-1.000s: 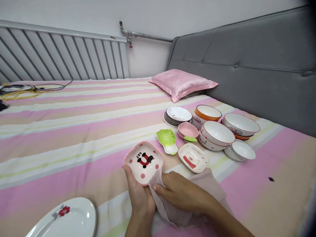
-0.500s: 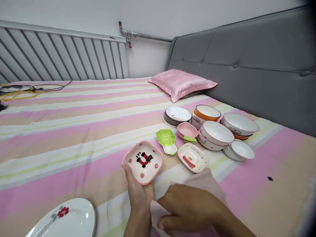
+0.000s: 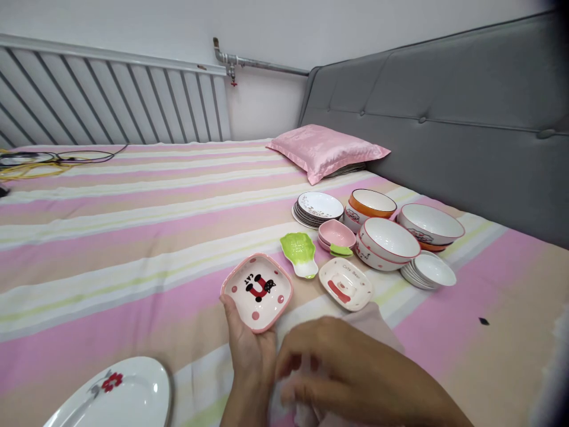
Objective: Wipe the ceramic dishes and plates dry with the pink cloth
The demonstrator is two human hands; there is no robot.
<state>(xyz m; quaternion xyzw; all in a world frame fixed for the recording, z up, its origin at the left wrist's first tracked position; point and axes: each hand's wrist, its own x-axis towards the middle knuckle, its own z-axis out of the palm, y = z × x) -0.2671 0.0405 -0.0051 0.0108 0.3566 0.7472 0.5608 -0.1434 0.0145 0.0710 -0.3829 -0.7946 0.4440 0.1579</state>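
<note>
The left hand [image 3: 249,356] grasps the near edge of the pink cat dish [image 3: 258,290], thumb on its rim, holding it just above the striped bedsheet [image 3: 133,237] near the middle of the scene. The right hand [image 3: 342,373], blurred, curls over a pale pink cloth [image 3: 367,317] just right of the dish, and I cannot tell whether it grips the cloth. Beyond lie a green leaf dish [image 3: 300,252] and a white rectangular dish [image 3: 345,283], with bowls [image 3: 389,240] farther right and a flowered plate [image 3: 120,397] at near left.
</note>
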